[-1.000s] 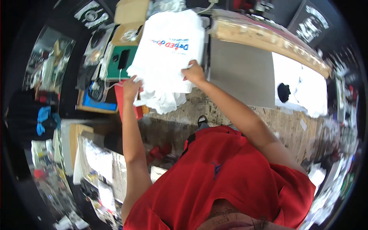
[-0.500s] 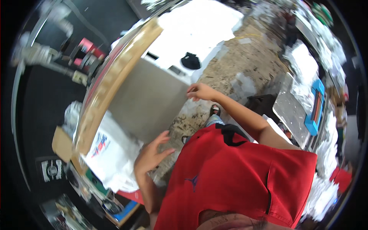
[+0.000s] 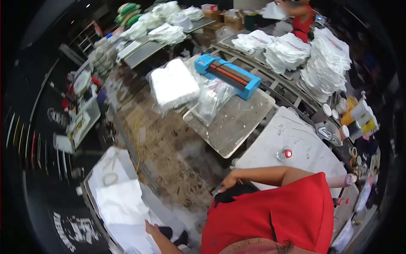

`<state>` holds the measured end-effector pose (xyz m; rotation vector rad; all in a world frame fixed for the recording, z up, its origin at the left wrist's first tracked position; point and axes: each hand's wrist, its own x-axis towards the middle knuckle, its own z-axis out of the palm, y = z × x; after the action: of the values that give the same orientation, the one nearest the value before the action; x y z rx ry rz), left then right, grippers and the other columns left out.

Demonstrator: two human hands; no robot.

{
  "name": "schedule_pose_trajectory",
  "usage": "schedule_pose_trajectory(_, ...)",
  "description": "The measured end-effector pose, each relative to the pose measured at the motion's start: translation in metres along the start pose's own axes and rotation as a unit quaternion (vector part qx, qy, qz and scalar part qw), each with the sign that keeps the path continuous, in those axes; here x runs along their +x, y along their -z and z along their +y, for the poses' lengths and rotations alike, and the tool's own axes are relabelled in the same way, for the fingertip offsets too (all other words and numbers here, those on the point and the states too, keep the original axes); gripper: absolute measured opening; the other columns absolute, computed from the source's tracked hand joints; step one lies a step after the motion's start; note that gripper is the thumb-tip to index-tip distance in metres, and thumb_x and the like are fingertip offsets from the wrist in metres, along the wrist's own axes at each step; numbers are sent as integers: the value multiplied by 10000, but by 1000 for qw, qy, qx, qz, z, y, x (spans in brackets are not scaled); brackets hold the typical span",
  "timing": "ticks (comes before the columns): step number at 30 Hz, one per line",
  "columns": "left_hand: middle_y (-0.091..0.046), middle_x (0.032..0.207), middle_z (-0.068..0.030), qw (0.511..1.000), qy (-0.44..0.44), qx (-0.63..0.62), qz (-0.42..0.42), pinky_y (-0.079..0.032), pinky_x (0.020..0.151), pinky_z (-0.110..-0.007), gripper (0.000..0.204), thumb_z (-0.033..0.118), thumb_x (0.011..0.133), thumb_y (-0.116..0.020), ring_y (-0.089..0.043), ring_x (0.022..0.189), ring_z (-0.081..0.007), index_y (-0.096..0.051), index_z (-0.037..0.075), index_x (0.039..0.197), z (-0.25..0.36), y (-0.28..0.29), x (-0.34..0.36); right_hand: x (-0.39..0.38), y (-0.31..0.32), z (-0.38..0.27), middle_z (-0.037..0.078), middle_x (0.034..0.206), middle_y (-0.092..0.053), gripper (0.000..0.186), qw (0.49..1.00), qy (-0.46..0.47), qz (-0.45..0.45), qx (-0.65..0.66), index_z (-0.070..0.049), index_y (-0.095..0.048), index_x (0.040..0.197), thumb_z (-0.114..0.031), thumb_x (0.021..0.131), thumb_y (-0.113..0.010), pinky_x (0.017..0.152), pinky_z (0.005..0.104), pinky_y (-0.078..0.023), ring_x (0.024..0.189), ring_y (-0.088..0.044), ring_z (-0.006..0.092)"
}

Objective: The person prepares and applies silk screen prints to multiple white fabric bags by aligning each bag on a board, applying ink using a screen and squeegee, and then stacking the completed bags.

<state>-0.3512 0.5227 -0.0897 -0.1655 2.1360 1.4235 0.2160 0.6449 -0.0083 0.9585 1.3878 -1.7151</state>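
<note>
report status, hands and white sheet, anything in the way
Left hand at edge of white sheet, grip unclear. Right hand by red shirt. Sheet spread on table. Dark item beside left hand.

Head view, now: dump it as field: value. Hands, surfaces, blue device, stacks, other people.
left: left hand at the edge of a white sheet; grip unclear
right: right hand by the waist; grip unclear
lower_left: white sheet on white-topped table
centre: blue device on worn grey tabletop, beside clear bag
right_side: red-topped container on pale table
upper_right: white stacks
others: co-worker in red, beyond the stacks
</note>
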Motion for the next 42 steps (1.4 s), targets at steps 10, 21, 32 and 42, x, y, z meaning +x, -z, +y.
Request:
schedule_pose_trajectory(10, -649, 921, -182, 981, 7, 115, 156, -546, 633, -385, 319, 235, 847, -684, -661, 798, -318, -639, -66, 942, -4, -27, 41, -34, 38, -18, 204, 1345, -570, 818, 997, 37, 61, 43, -59, -451, 1443, -716, 958, -394, 795, 508, -608, 1138, -632, 404)
schedule_pose_trajectory(21, -659, 1046, -173, 957, -253, -115, 87, -476, 908, -479, 385, 304, 836, -588, -605, 1024, -314, -697, -13, 1024, 45, 3, -35, -20, 62, -205, 225, 1061, -662, 438, 831, 396, 324, -218, -16, -596, 1155, -287, 836, -725, 867, 485, -503, 1045, -630, 407)
schedule_pose_trajectory(32, -629, 1068, -94, 876, -241, -393, -145, -488, 912, -406, 214, 223, 995, -585, -603, 1007, -225, -628, 40, 1097, 118, -2, -282, 73, -33, -352, 204, 1244, -656, 544, 634, 634, 367, -247, -46, -567, 1370, -52, 826, -559, 948, 458, -492, 1063, -647, 384)
schedule_pose_trajectory(42, -434, 1519, -145, 761, -18, -567, -314, -273, 1178, -489, 934, 696, 920, -517, -405, 1394, -330, -281, 44, 1547, -46, 116, -285, -81, -137, -396, 136, 1125, -689, 413, 889, 392, 165, 172, 47, -583, 1269, -228, 969, -653, 826, 351, -571, 954, -693, 226)
